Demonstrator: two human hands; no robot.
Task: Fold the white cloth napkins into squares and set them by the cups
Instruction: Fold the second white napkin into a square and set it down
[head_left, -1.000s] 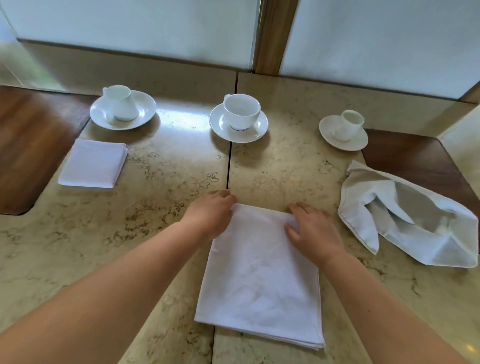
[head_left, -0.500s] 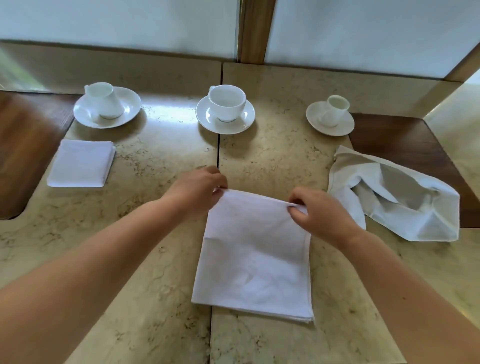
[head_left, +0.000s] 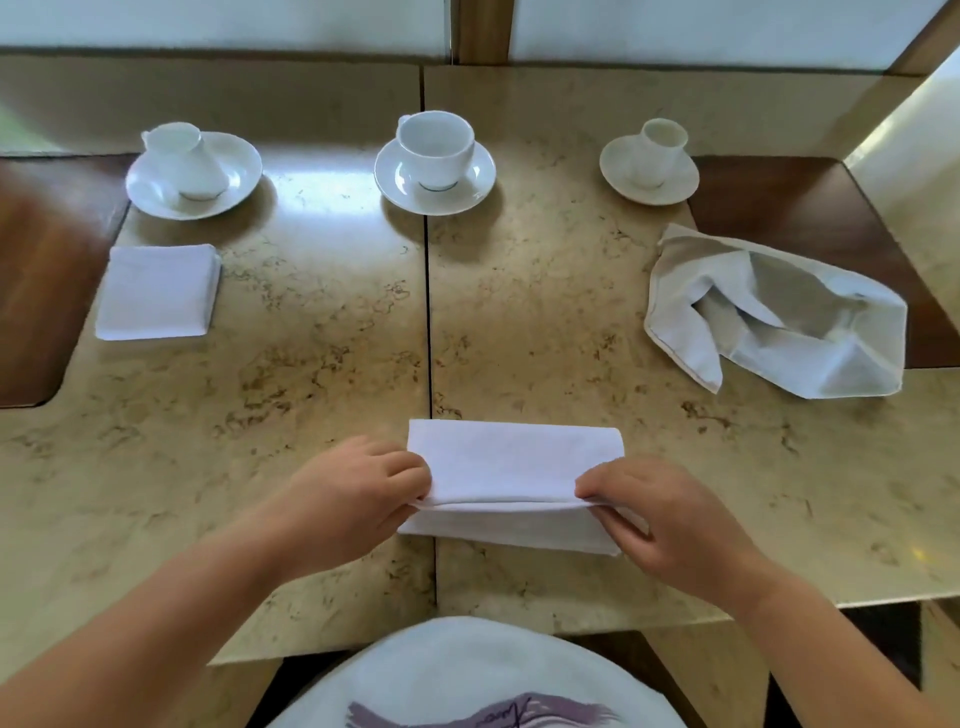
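Note:
A white napkin (head_left: 511, 467) lies in front of me on the marble table (head_left: 322, 332), its far half folded over toward me. My left hand (head_left: 358, 493) pinches the folded-over edge at its left corner. My right hand (head_left: 660, 514) pinches the same edge at the right corner. A finished square napkin (head_left: 156, 292) sits below the left cup (head_left: 179, 158). The middle cup (head_left: 435, 148) and the right cup (head_left: 658, 150) stand on saucers at the back. An unfolded, crumpled napkin (head_left: 779, 317) lies below the right cup.
Dark wooden surfaces flank the marble at the left (head_left: 36, 270) and the right (head_left: 810, 208). A seam (head_left: 428, 312) runs down the table's middle. The table's near edge is just below my wrists.
Both hands lifted the napkin's far edge and pulled it toward me, folding the long rectangle in half. The camera tilted down.

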